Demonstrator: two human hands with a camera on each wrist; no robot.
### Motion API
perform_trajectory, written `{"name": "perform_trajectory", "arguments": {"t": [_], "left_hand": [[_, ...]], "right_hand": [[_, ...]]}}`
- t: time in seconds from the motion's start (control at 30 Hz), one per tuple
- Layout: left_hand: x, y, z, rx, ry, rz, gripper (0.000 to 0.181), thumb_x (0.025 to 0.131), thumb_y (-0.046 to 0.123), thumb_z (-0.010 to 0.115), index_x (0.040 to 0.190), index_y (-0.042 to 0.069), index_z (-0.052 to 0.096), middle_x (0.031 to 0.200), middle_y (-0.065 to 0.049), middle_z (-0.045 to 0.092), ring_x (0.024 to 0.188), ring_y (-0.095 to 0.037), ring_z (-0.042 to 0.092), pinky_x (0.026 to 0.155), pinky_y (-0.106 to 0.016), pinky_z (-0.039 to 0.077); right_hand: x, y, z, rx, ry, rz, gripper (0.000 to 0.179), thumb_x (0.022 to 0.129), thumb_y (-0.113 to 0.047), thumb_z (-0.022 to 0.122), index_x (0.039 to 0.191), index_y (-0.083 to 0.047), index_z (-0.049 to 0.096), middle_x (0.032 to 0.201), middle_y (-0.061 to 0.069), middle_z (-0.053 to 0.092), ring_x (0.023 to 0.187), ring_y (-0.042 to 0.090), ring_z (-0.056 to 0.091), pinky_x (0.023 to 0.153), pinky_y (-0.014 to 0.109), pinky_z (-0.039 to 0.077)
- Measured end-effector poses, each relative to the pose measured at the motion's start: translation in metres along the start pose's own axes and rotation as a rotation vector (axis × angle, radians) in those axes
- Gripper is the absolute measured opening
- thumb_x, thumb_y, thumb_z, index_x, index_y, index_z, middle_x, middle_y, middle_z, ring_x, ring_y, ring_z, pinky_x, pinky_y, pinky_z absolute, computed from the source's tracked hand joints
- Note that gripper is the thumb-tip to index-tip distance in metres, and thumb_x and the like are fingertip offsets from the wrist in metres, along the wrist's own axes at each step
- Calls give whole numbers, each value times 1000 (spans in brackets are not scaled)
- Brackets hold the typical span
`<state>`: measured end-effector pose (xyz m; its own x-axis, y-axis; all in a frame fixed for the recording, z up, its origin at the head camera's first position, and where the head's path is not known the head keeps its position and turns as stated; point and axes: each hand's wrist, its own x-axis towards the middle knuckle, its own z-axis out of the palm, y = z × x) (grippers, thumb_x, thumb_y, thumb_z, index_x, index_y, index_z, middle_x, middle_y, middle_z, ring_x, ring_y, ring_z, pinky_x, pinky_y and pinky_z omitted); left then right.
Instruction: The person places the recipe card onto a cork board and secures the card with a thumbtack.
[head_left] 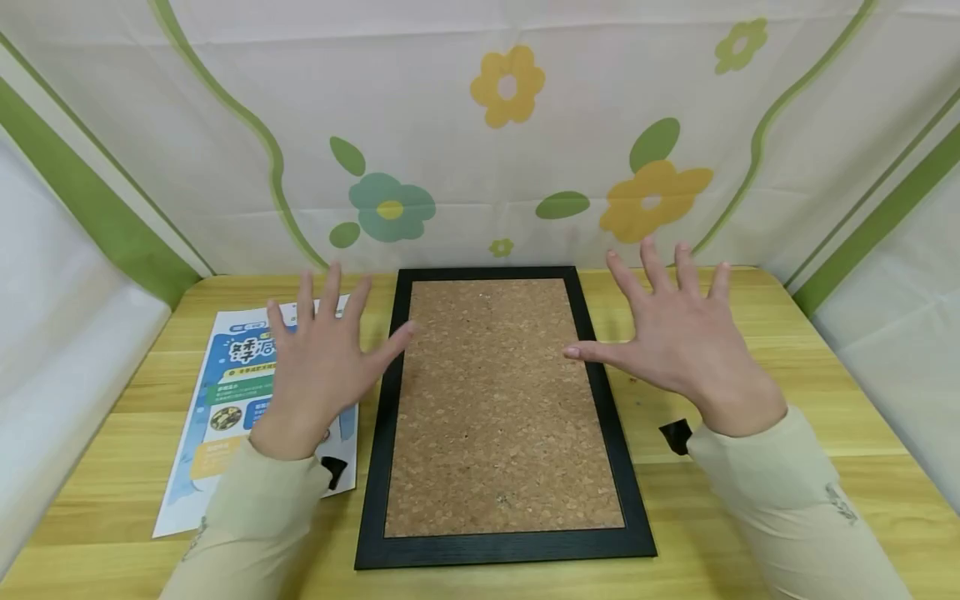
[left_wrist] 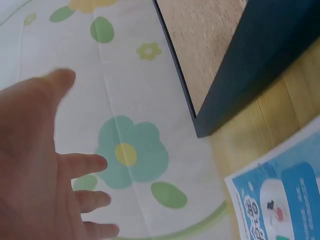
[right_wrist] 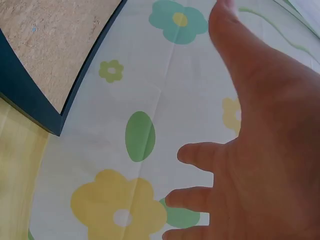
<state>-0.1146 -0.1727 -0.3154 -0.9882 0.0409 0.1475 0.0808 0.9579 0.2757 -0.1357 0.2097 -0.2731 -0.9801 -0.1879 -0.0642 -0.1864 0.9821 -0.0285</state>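
A cork board (head_left: 502,408) in a black frame (head_left: 504,547) lies flat in the middle of the wooden table. My left hand (head_left: 318,371) is spread above the printed sheet (head_left: 180,500) on the left, its thumb overlapping the board's left edge in the head view. On the other side my right hand (head_left: 686,346) is spread as well, its thumb overlapping the frame's right edge. Both hands hold nothing, and their fingers are straight in the left and right wrist views. Part of the sheet, a colourful poster with blue headings, is hidden behind the left hand and sleeve.
The wooden table (head_left: 817,492) has rounded far corners. A white curtain (head_left: 450,142) with green and yellow flowers hangs right behind it, and white cloth flanks both sides. Small black pieces (head_left: 677,436) show beside the sleeve cuffs.
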Motion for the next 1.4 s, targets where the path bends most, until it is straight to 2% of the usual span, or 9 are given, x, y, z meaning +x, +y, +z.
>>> {"name": "perform_trajectory", "arguments": {"t": [0.13,0.23,0.37,0.5,0.63,0.8,1.07,1.23,1.4], "left_hand": [[-6,-13,-5,-30,44,15,84,105,69,50,166,11,41,177,-25,26,163,-53,18,124,-81,11],[-12,-26,-7,-52,82,3,79,108,62,53,160,3,46,169,-29,38,156,-56,32,121,-79,21],[-24,-45,-9,-66,106,-38,75,108,54,58,155,-4,51,161,-33,47,148,-58,41,117,-79,29],[-38,-69,-8,-56,87,-80,67,105,43,67,146,-9,57,152,-38,53,141,-61,47,110,-82,34],[-48,-97,-10,-63,12,-149,67,105,39,68,144,-14,56,148,-45,52,135,-66,47,105,-81,40],[-59,-123,-16,-77,-90,-288,73,103,35,69,148,-19,48,146,-50,47,129,-69,47,98,-79,45],[-69,-135,-19,-86,-241,-428,87,98,34,75,154,-20,37,150,-50,40,130,-67,45,97,-75,48],[-68,-136,-18,-126,-263,-481,90,99,36,73,158,-19,32,155,-50,34,136,-66,39,107,-78,41],[-69,-145,-16,-140,-230,-483,83,100,29,70,155,-21,34,153,-51,36,132,-66,42,106,-78,42]], "right_hand": [[-4,6,-2,50,19,-40,126,83,-101,42,176,-23,12,181,23,4,165,55,6,124,80,5],[-8,13,0,110,93,-66,115,91,-91,50,173,-14,25,177,25,23,161,51,24,125,72,23],[-11,26,11,234,134,-34,102,96,-81,56,165,-7,41,166,25,43,151,49,42,113,72,40],[-17,46,28,376,139,21,87,101,-71,58,158,-5,50,157,24,54,139,47,53,103,70,46],[-25,66,44,474,188,53,68,106,-57,61,147,-2,60,136,22,67,121,42,64,90,58,53],[-29,85,61,520,164,95,51,108,-48,62,131,-4,69,116,17,74,106,33,68,77,36,50],[-18,90,87,556,1,99,38,108,-39,65,123,-5,71,113,14,76,96,22,69,79,33,51],[-6,86,88,560,-23,88,35,108,-36,66,121,-3,70,112,15,75,97,25,70,81,34,52],[0,84,90,558,-52,95,37,107,-34,67,124,0,69,113,16,75,98,26,70,81,33,51]]}}
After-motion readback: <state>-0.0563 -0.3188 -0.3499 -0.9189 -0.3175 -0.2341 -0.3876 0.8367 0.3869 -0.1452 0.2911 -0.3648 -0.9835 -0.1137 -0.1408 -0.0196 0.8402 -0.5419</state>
